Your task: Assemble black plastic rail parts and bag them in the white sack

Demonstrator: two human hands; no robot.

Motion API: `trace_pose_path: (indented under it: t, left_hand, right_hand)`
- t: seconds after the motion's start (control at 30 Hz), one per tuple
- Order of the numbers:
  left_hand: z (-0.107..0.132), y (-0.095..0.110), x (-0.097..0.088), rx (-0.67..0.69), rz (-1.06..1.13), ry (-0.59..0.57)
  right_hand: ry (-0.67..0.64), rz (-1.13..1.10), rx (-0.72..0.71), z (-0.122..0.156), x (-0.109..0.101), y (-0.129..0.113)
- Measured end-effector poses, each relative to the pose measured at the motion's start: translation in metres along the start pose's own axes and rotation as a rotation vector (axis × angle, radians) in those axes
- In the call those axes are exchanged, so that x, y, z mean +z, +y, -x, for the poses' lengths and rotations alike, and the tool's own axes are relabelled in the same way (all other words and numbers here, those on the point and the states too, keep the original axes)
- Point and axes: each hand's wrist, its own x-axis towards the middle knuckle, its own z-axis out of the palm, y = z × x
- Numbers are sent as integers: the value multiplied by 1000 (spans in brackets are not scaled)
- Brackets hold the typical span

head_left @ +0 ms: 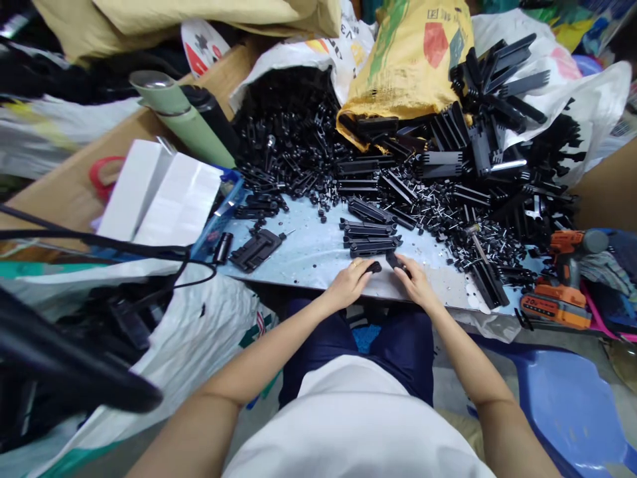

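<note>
Here, small black part [374,267] pinched at left fingers [360,267], longer black piece [393,258] between right fingers [411,264].

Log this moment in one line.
left grip: holds black part | right grip: holds black piece | beyond: grouped black bars | far right: orange drill

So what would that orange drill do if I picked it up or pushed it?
The drill would probably feel heavy for its size, because a chunky battery sits at its bottom. Its hard-looking shell should stay stiff, not floppy. The blocky battery probably wouldn't roll, though a push up high might tip it.
</note>
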Motion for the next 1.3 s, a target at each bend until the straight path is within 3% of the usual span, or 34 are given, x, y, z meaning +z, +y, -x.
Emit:
trace_pose_path:
  t: [0.1, 0.17, 0.27, 0.47, 0.63, 0.83, 1.0, 1.07, 1.13, 1.2, 1.23, 1.3]
  left_hand:
    - [-11, 16, 6, -42, 208, 141]
    - [-17, 22, 8, -57, 260, 211]
    - [-20, 24, 4, -29, 296, 228]
    - [-21, 31, -7, 34, 264, 219]
    - [-20, 45, 4, -12, 178, 290]
    - [-28, 67, 17, -36, 168, 606]
    - [-30, 61, 17, -22, 212, 519]
    - [-25, 53, 26, -105, 252, 512]
    - [-16, 45, 39, -245, 313, 510]
    - [-5, 39, 48, -344, 280, 475]
    - [-1, 37, 50, -347, 203, 436]
    - [2, 33, 49, -241, -22, 294]
  right_hand:
    - [-87, -394, 148, -7, 9, -19]
    - [-107, -454, 130, -7, 5, -26]
    - [-72, -376, 37, -3, -4, -30]
    - [-83, -445, 45, 1, -11, -30]
    - [-51, -314, -54, 2, -15, -31]
    - [97, -316, -114, 8, 2, -42]
    - [160, -278, -134, 15, 24, -39]
    - [109, -194, -115, 14, 27, -34]
    - [31, -23, -111, 6, 20, -28]
    - [41, 165, -116, -8, -3, -19]
    - [111, 239, -97, -17, -20, -13]
    - [378, 337, 31, -37, -66, 1]
